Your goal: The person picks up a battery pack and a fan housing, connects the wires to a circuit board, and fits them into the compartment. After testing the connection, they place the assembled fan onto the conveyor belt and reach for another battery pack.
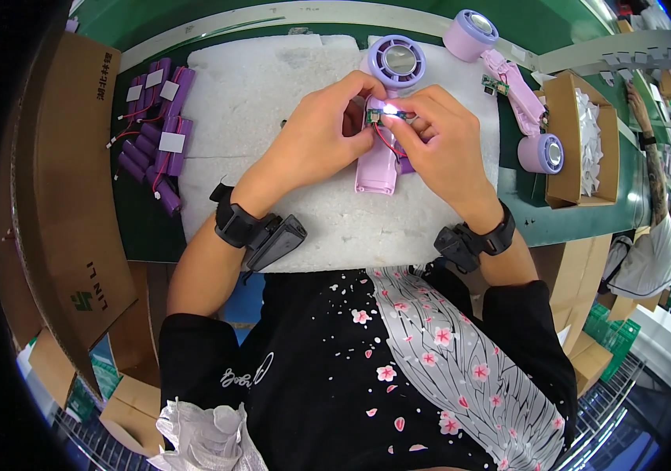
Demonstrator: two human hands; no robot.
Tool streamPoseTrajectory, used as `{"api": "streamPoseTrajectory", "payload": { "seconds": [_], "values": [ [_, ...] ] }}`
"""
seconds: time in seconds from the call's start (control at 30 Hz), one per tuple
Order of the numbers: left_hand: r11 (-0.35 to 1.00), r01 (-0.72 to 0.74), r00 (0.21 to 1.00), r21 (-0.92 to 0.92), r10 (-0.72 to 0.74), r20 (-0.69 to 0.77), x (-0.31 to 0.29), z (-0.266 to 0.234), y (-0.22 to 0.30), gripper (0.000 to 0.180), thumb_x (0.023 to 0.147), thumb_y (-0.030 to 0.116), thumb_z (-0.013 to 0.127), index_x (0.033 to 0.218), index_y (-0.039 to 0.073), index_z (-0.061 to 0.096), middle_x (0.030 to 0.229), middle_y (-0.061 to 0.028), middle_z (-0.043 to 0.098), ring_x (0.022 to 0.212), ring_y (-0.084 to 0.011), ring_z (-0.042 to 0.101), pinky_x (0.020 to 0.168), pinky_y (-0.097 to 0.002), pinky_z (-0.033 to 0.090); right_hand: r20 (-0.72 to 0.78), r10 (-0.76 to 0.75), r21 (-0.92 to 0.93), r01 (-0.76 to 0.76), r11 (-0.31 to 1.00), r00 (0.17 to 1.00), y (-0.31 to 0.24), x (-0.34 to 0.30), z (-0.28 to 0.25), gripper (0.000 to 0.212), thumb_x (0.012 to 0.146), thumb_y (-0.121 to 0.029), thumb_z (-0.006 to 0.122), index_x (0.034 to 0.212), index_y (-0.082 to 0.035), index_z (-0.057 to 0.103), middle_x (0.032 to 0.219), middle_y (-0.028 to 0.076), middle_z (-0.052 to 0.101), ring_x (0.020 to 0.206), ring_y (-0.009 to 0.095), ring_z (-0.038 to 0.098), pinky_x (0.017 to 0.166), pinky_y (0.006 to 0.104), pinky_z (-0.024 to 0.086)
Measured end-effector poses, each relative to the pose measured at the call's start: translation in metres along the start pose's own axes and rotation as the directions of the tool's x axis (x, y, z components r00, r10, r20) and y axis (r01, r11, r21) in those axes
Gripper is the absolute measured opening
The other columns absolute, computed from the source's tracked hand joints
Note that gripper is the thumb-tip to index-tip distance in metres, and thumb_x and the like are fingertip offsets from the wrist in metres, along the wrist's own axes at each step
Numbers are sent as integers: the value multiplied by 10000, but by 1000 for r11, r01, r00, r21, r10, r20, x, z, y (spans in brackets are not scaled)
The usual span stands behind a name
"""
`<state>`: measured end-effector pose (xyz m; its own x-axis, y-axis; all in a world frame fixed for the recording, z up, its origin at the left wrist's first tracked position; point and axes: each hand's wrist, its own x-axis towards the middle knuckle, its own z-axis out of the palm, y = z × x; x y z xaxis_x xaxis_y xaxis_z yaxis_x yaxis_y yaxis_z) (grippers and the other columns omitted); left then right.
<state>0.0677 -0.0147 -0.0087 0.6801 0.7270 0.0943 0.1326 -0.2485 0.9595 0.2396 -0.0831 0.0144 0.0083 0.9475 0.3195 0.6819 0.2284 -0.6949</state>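
At far left, a tall brown cardboard box (76, 180) is seen standing beside the green work surface (155, 235). Next to it, a cluster of purple cylindrical battery cells (147, 146), some joined by red wires and topped with white patches, is laid out loosely. The middle of the surface is covered by a white foam sheet (233, 94).

Over the sheet, the left hand (319, 125), strapped at the wrist with a black device (261, 231), is curled at the left edge of an open pale-pink plastic fan handle (376, 174); whether it is clamped there cannot be told. A round lavender fan head (396, 61) with a silvery centre is placed at the handle's far end. A small green circuit board (374, 117), lit by a bright white glow and trailed by red wire, is positioned over the handle, between the hands, and is pinched by the right hand's (445, 141) thumb and forefinger.

Farther right, a second lavender fan head (470, 35) and a pink handheld fan (525, 106) are set near an open cardboard box (563, 149) filled with whitish pieces (589, 141). A co-worker (649, 255) is seen at far right.
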Motion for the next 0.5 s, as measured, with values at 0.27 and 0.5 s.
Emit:
{"api": "streamPoseTrajectory", "payload": {
  "seconds": [0.27, 0.5],
  "values": [
    [997, 61, 997, -52, -59, 42, -1, -2, 0, 406, 755, -59, 630, 1135, 42, 527, 1025, -46, 591, 775, -95, 554, 689, -232, 474, -10, -8, -9, 8, 1000, 1000, 3, -2, 3, 189, 788, -46, 745, 971, -12, 712, 818, 58, 620, 566, 91, 580, 493, 223, 440],
    [979, 53, 998, -196, -47, 33, -1, -2, -8, 359, 754, -18, 625, 1098, 43, 543, 994, -47, 610, 760, -130, 568, 712, -271, 490, -9, -30, -67, 29, 997, 1000, 5, -3, 4, 214, 795, -59, 746, 1007, -35, 725, 825, 56, 625, 583, 103, 601, 507, 220, 471]
  ]
}}
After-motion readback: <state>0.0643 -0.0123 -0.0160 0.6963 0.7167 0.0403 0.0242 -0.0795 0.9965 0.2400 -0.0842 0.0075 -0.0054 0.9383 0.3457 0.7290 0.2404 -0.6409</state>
